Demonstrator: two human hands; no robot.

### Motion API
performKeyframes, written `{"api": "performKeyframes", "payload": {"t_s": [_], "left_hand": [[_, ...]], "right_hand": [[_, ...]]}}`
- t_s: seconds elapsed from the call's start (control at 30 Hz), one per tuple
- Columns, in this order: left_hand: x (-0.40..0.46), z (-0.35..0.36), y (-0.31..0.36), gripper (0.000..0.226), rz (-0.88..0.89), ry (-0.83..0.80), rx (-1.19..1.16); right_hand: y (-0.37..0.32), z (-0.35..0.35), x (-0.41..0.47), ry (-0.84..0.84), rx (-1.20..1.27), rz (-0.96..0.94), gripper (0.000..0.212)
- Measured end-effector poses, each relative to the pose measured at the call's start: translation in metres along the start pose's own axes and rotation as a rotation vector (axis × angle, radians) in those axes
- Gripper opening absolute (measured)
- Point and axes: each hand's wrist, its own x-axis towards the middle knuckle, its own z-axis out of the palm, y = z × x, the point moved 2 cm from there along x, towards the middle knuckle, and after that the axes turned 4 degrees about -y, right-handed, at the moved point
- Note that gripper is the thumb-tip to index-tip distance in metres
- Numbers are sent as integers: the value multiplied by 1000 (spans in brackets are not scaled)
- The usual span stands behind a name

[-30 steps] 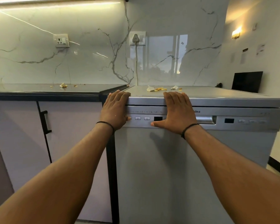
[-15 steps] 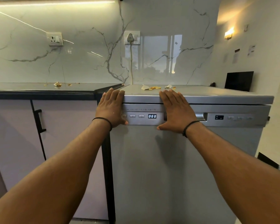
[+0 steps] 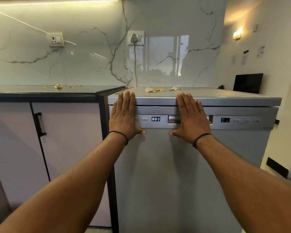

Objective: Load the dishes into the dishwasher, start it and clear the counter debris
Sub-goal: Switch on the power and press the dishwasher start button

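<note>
Head view
Dishwasher (image 3: 183, 174): door upright, closed — display (image 3: 155, 119) lit.
Left hand (image 3: 124, 117): flat, fingers straight and together, pressed on the dishwasher's control panel at its left end.
Right hand (image 3: 191, 119): flat, fingers slightly spread, covering the dishwasher's handle recess.
Debris (image 3: 155, 89): scraps on the dishwasher's top — more (image 3: 58, 86) on the counter (image 3: 40, 94) left of it.

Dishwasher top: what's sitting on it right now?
On the dishwasher top lie food scraps: pale peel bits and small yellow pieces near the back edge. The fingertips of the left hand and right hand overlap its front lip. The inside is hidden by the door.
</note>
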Motion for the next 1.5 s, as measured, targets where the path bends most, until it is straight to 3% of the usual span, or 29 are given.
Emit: {"api": "performKeyframes", "payload": {"t_s": [1.17,1.5], "left_hand": [[-3,3,12,127,-91,8,46],[-3,3,14,132,-104,6,117]], "right_hand": [[-6,9,0,67,62,-20,133],[29,12,-7,55,-8,-10,137]]}}
